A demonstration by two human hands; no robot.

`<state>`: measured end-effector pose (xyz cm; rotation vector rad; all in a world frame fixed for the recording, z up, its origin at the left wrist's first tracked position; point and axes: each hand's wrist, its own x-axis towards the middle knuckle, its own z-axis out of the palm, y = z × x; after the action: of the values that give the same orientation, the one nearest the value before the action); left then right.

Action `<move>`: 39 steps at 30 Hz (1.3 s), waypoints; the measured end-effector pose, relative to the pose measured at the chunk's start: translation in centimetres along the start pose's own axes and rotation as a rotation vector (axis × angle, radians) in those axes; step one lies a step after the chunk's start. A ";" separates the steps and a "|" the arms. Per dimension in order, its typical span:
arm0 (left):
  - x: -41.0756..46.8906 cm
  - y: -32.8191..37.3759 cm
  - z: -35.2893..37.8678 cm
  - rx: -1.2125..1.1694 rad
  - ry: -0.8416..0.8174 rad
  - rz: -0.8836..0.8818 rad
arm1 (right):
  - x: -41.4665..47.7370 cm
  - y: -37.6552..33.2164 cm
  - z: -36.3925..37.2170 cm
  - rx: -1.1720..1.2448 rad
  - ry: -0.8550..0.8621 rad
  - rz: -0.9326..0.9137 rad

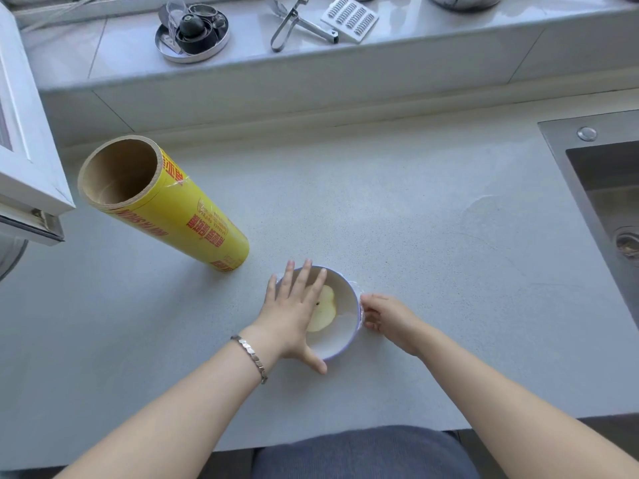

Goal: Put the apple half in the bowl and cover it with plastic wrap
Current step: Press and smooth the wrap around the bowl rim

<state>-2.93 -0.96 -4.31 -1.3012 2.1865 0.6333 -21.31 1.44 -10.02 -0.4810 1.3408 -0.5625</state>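
Observation:
A white bowl point(340, 335) with a blue outer wall stands on the counter near its front edge. An apple half point(325, 314) lies in it, cut face up. Clear plastic wrap point(359, 307) is stretched over the bowl and gathered at its right rim. My left hand point(294, 314) lies flat on top of the bowl, fingers spread, covering its left part. My right hand point(385, 316) presses its fingertips on the wrap at the bowl's right side. A yellow roll of plastic wrap point(179, 209) stands upright to the left behind the bowl.
The grey counter point(415, 236) runs to a steel sink point(608, 188) at the right. A white window frame point(24, 140) juts in at the left. On the sill behind lie a round metal tin point(192, 32), a peeler point(294, 22) and a grater blade point(349, 17).

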 end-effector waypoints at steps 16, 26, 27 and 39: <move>0.9 1.0 0.3 0.040 0.044 -0.080 | -1.3 1.1 1.7 -0.005 0.422 -0.249; 0.8 1.8 0.6 -0.013 0.094 -0.158 | 0.5 -0.3 2.4 -0.293 0.533 -0.198; 0.7 2.0 0.7 -0.051 0.102 -0.207 | 0.4 -0.4 2.2 -0.282 0.538 -0.174; 0.1 1.1 0.8 -0.072 0.096 -0.171 | -0.5 1.2 1.7 0.117 0.078 0.005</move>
<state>-3.79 -0.06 -4.88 -1.5661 2.1153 0.5977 -19.61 2.75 -10.11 -0.3636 1.3740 -0.6577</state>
